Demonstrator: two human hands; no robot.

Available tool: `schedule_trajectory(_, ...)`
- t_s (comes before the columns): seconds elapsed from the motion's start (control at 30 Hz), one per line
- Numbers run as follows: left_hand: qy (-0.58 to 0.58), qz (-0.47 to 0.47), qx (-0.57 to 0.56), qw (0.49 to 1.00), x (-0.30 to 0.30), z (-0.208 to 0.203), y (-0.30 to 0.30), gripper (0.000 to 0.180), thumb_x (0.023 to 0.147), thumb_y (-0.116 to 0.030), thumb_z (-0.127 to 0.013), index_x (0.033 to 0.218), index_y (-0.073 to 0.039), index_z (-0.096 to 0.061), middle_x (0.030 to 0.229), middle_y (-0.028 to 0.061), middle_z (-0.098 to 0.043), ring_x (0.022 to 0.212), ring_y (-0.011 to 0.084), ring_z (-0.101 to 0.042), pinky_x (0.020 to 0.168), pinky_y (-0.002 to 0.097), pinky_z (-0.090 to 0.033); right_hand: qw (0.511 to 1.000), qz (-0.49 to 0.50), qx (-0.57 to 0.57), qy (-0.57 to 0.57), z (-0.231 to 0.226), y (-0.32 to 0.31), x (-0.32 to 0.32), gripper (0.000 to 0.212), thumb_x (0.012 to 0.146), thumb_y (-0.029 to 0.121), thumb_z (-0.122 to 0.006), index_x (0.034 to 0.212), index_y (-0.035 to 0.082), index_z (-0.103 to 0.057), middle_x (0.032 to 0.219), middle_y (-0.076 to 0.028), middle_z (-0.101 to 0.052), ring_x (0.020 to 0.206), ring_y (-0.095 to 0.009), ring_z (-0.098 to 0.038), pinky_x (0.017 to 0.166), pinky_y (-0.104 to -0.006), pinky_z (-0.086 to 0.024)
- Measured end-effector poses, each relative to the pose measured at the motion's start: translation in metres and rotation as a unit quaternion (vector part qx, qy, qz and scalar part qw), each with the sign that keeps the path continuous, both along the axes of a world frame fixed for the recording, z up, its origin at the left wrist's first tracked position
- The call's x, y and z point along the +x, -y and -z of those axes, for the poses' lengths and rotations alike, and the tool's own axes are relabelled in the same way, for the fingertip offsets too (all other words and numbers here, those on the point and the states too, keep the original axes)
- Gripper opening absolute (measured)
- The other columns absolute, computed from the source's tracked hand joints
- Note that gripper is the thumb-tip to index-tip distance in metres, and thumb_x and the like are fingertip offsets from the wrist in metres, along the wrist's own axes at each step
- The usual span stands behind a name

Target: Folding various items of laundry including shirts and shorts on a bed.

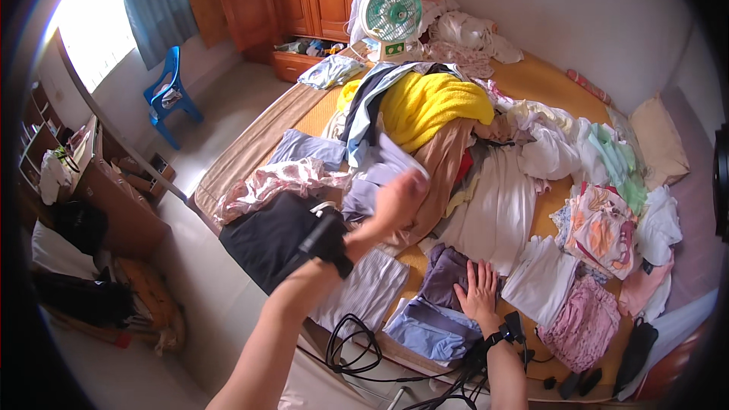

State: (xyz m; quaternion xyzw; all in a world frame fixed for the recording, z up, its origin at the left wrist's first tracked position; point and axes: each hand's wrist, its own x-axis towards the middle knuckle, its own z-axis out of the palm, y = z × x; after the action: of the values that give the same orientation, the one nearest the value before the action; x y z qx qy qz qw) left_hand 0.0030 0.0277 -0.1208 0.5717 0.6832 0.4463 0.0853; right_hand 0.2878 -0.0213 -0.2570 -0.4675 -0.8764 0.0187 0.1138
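My left hand (401, 196) is raised over the middle of the bed, its fingers closed on a lavender-grey garment (380, 169). Part of that cloth stretches up from the fist toward the pile; the hand is slightly blurred. My right hand (478, 294) lies flat with fingers spread, pressing the edge of a folded dark purple garment (444, 277). Just below it is a folded light blue garment (429, 334). Beside my left forearm lie black cloth (266, 239) and a striped grey garment (364, 288). A yellow towel-like cloth (433, 110) tops the heap ahead.
Several garments, including a pink one (581, 323) and a white one (541, 273), lie at the right. Black cables (357, 353) loop near the bed's front edge. At the far end stands a green-and-white fan (391, 15). A blue chair (173, 99) is on the floor at left.
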Motion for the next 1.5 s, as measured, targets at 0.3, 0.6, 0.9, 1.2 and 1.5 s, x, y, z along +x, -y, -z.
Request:
schedule_trajectory(0.3,-0.096,0.186,-0.107,0.972,0.039,0.069,0.044,0.017,0.074,-0.022,-0.059,0.087,-0.012,-0.065,0.084,0.0077,-0.064,0.079,0.0279,-0.062,0.071,0.0376,-0.049,0.999,0.009,-0.028,-0.032,-0.004,-0.004,0.006,0.068,0.077,0.038,-0.06,0.134,0.013,-0.033,0.134,-0.022,-0.031,0.127,-0.038,-0.025,0.104,-0.0521,-0.017)
schedule_trajectory(0.6,-0.235,0.229,-0.006,0.944,0.011,0.069,0.001,0.016,0.063,-0.009,-0.059,0.079,-0.011,-0.061,0.086,0.0044,-0.054,0.087,0.0229,-0.052,0.073,0.0335,-0.042,0.985,0.028,-0.018,-0.172,-0.039,0.002,-0.014,0.042,0.072,0.013,-0.055,0.113,0.005,-0.054,0.118,-0.016,-0.051,0.113,-0.034,-0.044,0.098,-0.046,-0.03)
schedule_trajectory(0.9,-0.243,0.179,-0.039,0.953,0.016,0.082,0.033,0.045,0.063,-0.018,-0.067,0.105,-0.008,-0.052,0.116,0.0096,-0.043,0.108,0.0283,-0.043,0.087,0.038,-0.038,0.976,0.091,-0.03,-0.198,-0.043,-0.017,-0.065,0.034,0.069,0.02,-0.069,0.097,0.005,-0.059,0.092,-0.013,-0.054,0.089,-0.031,-0.052,0.079,-0.04,-0.042)
schedule_trajectory(1.2,-0.134,0.06,-0.202,0.968,-0.003,0.068,0.063,0.038,0.076,-0.032,-0.063,0.104,-0.009,-0.053,0.091,0.0146,-0.057,0.085,0.0339,-0.058,0.068,0.0439,-0.048,0.56,0.183,-0.507,-0.629,-0.096,-0.054,-0.088,0.028,0.091,0.028,-0.047,0.102,0.004,-0.057,0.098,-0.006,-0.06,0.089,-0.017,-0.058,0.079,-0.0342,-0.047)
schedule_trajectory(1.5,0.32,0.247,-0.269,0.874,0.006,0.02,0.048,0.058,0.074,-0.01,-0.058,0.128,-0.007,-0.037,0.107,0.0153,-0.058,0.078,0.0191,-0.062,0.07,0.0303,-0.051,0.46,-0.037,-0.582,-0.669,-0.204,-0.017,-0.088,0.031,0.092,0.031,-0.047,0.112,0.008,-0.053,0.099,-0.003,-0.06,0.087,-0.013,-0.059,0.077,-0.0284,-0.048)
